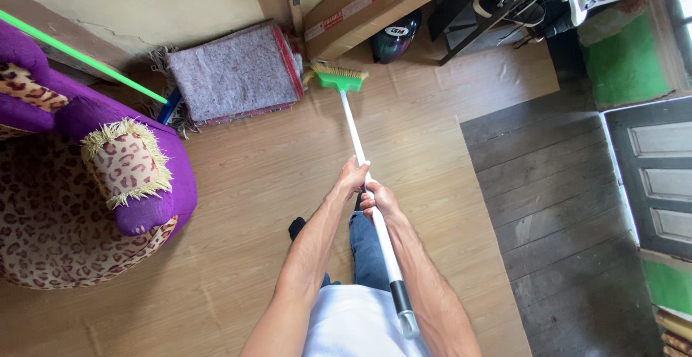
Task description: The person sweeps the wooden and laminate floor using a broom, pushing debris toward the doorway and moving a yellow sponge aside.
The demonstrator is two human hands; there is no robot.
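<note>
I hold a broom with a long white handle (351,130) in both hands. My left hand (352,177) grips the handle higher up, and my right hand (380,200) grips it just below. The green broom head (339,79) with tan bristles rests on the wood-look floor far ahead, next to a folded grey rug (234,74) and below a long cardboard box (375,3). The handle's black and clear end sticks out by my right forearm.
A purple sofa arm with leopard-print cushions (122,184) fills the left. A green stick (79,55) leans over it. A dark helmet (395,36) lies under the box. Dark floorboards (555,198) and a grey door (659,173) are on the right.
</note>
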